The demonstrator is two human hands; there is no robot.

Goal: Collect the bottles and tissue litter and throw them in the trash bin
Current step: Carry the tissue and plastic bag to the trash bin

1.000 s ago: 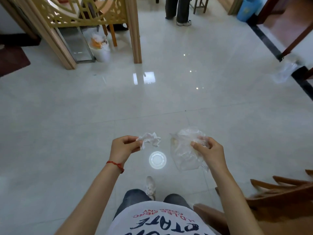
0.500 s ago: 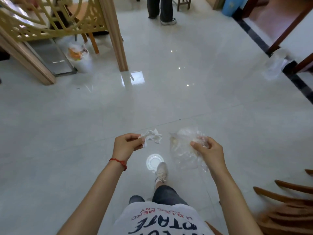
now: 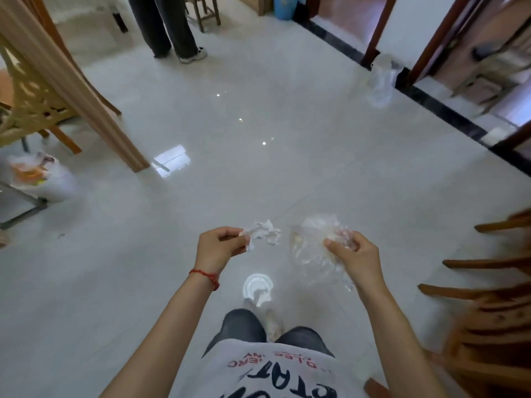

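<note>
- Left hand (image 3: 219, 248), just left of centre: thumb and fingers pinching a crumpled white tissue (image 3: 263, 234), held up off the floor.
- Right hand (image 3: 355, 254), at about 3 o'clock from the left: fingers curled round a crinkled clear plastic bag (image 3: 316, 254) hanging below the grip; contents too hazy to name.
- Trash bin (image 3: 43, 179) at about 9 o'clock, white-lined, already holding orange and white litter, well apart from both hands.
- More clear plastic (image 3: 380, 81) lying at about 1 o'clock against the dark door frame; bottle or wrapper, cannot tell.
- Bright white ring (image 3: 257, 287) on the floor near the feet at 6 o'clock; probably a lamp reflection, possibly a lid.
- Judged roughly midway: litter gathered in both hands, nothing dropped in yet; walk to the bin and the far plastic left to do.
</note>
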